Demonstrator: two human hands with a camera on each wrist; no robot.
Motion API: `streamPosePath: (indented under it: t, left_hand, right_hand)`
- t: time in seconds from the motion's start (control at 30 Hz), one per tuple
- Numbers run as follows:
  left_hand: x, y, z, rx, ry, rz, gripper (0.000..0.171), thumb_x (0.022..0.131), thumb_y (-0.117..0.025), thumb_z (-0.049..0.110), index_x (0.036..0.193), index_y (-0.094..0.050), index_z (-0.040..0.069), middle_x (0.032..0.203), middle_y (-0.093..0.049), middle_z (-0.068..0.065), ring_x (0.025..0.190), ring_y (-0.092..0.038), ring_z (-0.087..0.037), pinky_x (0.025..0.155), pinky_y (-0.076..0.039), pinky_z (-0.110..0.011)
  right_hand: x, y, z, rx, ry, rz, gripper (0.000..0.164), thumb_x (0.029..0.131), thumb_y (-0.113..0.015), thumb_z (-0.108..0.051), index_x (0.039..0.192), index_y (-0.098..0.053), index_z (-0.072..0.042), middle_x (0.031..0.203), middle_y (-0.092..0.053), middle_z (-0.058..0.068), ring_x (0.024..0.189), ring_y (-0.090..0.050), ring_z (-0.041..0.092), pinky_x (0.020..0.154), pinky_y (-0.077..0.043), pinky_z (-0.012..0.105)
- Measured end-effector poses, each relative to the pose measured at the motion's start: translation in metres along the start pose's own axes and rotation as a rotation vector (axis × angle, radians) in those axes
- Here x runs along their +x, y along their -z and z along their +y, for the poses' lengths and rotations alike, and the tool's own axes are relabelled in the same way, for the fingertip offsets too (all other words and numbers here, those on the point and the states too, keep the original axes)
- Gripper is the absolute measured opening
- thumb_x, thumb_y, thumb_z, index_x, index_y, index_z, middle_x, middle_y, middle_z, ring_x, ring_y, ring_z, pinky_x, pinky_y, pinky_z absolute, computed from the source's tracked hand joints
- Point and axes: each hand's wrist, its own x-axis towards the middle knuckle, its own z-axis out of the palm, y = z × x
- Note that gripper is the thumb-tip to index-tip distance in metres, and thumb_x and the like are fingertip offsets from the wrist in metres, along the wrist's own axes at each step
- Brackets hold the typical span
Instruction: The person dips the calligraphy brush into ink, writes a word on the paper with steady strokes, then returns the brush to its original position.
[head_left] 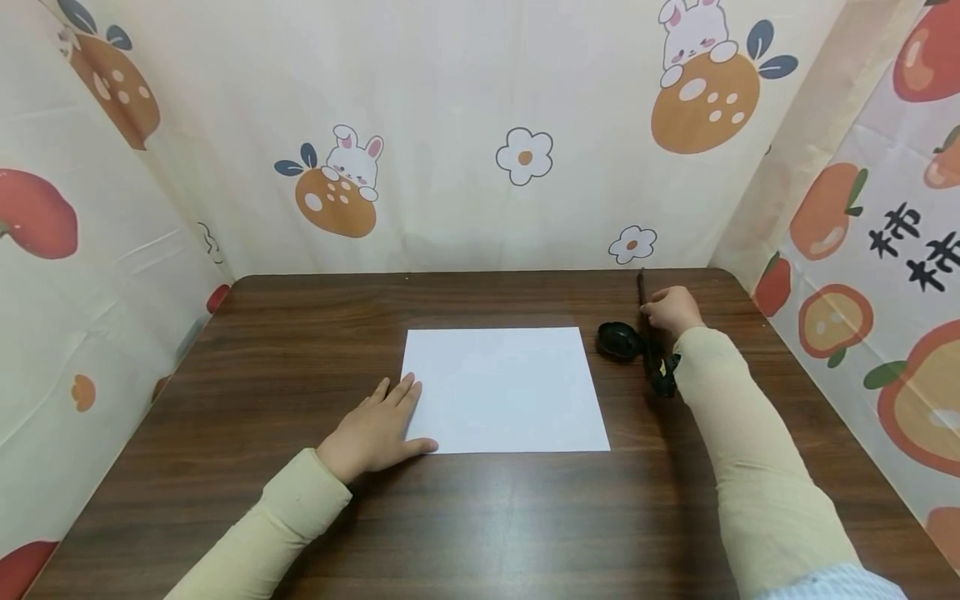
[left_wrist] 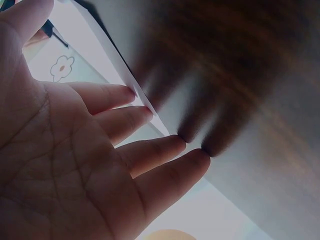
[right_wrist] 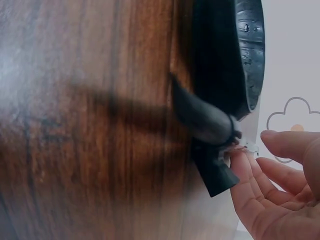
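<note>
A white sheet of paper [head_left: 502,392] lies on the table. My left hand [head_left: 378,429] rests at its left edge with fingers spread, the thumb on the lower left corner. In the left wrist view its fingertips [left_wrist: 192,150] lie along the paper's edge. My right hand [head_left: 673,310] pinches the thin dark handle of a brush [head_left: 641,290] right of the paper. The right wrist view shows the brush's dark pointed tip [right_wrist: 202,115] over a black rest [right_wrist: 215,175], with the fingers behind it. A round black dish [head_left: 619,342] stands close beside the brush.
The brown wooden table [head_left: 480,525] meets a fruit-and-rabbit printed curtain [head_left: 450,100] at its back. Printed cloth hangs along the left and right sides too. A black rest [head_left: 663,379] stands by my right forearm.
</note>
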Motion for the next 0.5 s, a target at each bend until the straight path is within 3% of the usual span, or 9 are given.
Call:
streamPosePath:
  t: [0.33,0.5]
  left_hand:
    - [0.0008,-0.0016,-0.0005,-0.001,0.005,-0.001,0.093,0.089,-0.06,0.06,0.153,-0.028,0.0,0.162,-0.023,-0.017,0.143,-0.025,-0.052,0.117,-0.027,-0.056]
    - [0.0006,-0.0016,-0.0008,-0.002,0.001,0.001,0.093,0.089,-0.061,0.06,0.153,-0.028,0.0,0.162,-0.023,-0.018,0.143,-0.024,-0.052,0.117,-0.027,-0.056]
  right_hand:
    - [0.0024,-0.0033,0.0017,-0.02,-0.019,-0.02,0.047,0.097,-0.053,-0.014,0.133,-0.049,0.016,0.128,-0.055,0.034,0.107,-0.058,0.035,0.083,-0.052,0.036]
    - [0.0019,-0.0031,0.0015,-0.035,-0.018,-0.012,0.044,0.096,-0.053,-0.013,0.13,-0.052,0.016,0.126,-0.056,0.033,0.104,-0.058,0.033,0.078,-0.052,0.033]
